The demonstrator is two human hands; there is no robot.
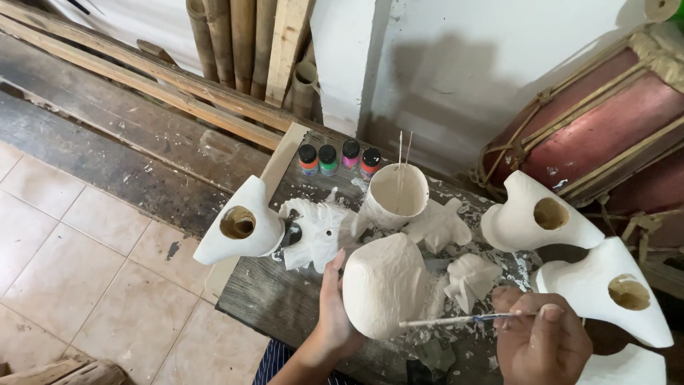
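My left hand (331,314) grips a rounded white papier-mâché piece (385,281) from its left side and holds it upright over the worn wooden board (263,292). In my right hand (541,342) is a thin paintbrush (456,321), lying level, its white tip touching the piece's lower right side. Behind the piece stands a white cup-shaped form (394,194) with two thin sticks in it. Flat white shapes (313,232) lie on the board around it.
Three white hollow forms with round holes sit at the left (239,224) and right (534,214) (616,289). Several small paint bottles (338,158) line the board's far edge. A red drum (605,121) leans at right. Bamboo and planks (242,43) stand behind; tiled floor (78,249) lies left.
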